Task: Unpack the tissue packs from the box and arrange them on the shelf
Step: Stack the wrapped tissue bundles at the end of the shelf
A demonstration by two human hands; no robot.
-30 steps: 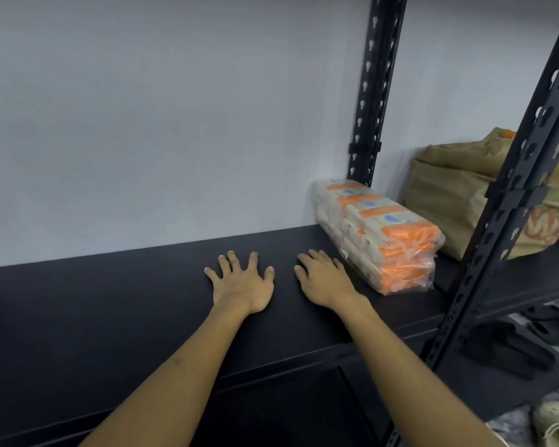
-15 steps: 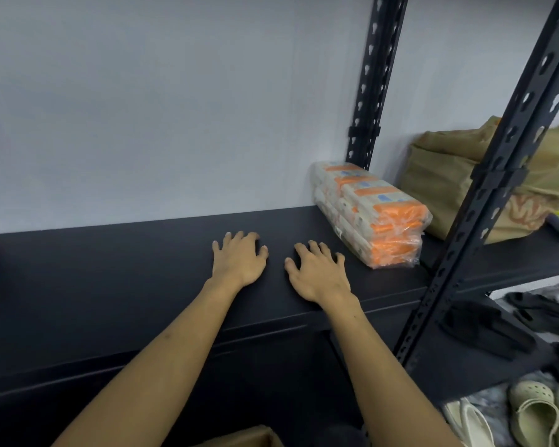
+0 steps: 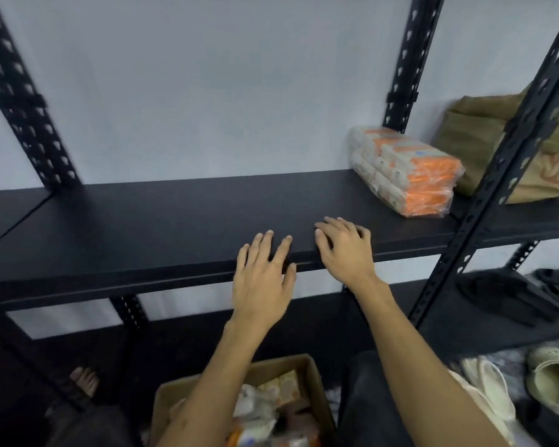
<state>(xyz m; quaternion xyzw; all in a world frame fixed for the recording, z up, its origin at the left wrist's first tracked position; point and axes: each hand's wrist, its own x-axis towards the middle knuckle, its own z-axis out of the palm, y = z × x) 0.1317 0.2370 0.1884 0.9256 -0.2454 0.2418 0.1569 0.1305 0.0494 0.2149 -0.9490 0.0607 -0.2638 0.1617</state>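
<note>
Hands empty: left hand point(image 3: 262, 285) and right hand point(image 3: 346, 250) lie flat, fingers spread, at the shelf point(image 3: 162, 227) edge. One tissue bundle point(image 3: 407, 175) sits right of them, the box point(image 3: 307, 379) below; reaching down carelessly, a loose pack could snag on its flap and spill

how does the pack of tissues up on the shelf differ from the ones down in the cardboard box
The tissue bundle on the shelf lies flat and squared at the right end of the black shelf, beside the upright post; the packs in the box lie jumbled at angles. The shelf bundle shows whole; the boxed packs are partly hidden behind the left forearm. Both show orange and white wrapping. Neither hand touches either.
</note>
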